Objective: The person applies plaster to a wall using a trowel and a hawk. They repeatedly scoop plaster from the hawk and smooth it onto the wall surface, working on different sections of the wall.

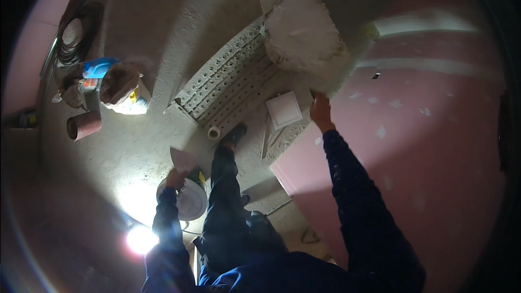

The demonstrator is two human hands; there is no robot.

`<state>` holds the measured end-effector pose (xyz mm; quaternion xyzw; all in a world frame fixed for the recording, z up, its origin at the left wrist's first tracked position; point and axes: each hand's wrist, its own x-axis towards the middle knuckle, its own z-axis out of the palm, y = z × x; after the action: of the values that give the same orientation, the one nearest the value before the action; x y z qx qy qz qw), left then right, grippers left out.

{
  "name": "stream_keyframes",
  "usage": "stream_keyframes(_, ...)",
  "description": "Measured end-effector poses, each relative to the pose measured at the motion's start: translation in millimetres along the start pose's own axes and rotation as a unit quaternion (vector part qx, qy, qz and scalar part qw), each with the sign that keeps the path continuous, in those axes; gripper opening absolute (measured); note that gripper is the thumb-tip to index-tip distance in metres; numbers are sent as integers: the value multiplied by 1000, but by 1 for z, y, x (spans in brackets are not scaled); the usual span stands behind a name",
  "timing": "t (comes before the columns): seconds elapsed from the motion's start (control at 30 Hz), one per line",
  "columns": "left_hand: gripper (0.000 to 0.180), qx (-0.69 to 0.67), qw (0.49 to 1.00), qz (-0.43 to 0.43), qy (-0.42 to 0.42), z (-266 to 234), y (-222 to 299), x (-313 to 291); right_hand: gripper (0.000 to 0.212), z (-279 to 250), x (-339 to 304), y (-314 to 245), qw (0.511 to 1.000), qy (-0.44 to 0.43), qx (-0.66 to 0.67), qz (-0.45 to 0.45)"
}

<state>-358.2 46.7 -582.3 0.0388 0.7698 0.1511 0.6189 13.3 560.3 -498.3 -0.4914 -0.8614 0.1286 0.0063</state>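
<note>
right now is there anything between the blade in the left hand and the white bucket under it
Nothing visible does. The left hand holds the putty knife directly over the open white bucket, with only air between.

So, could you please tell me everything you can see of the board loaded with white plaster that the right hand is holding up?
The plaster board is a flat, roughly square hawk, raised high and tilted, beside the pink wall. A thick, lumpy heap of white plaster covers most of its face, looking wet and rough, and smears coat its edges. A bare grey corner shows at its upper right. The right hand grips it at its lower edge. Its underside and handle are hidden.
</note>
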Motion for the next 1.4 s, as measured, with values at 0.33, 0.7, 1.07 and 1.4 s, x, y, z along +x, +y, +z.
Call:
stream_keyframes(0.33, 24, -37, 989, 140, -4, -5, 237, 72, 37, 37, 216, -9, 976, 52, -200, -74)
stream_keyframes(0.7, 30, -6, 997, -74, -34, 23, 95, 22, 51, 91, 236, 10, 983, -35, -181, 6)
stream_keyframes(1.07, 30, -135, 985, -109, -14, 38, 75, -16, 43, 73, 209, -10, 977, -111, -180, 8)
stream_keyframes(1.4, 32, -111, 984, -138, 16, 23, 71, -19, 41, 85, 225, -35, 974, -94, -204, -4)
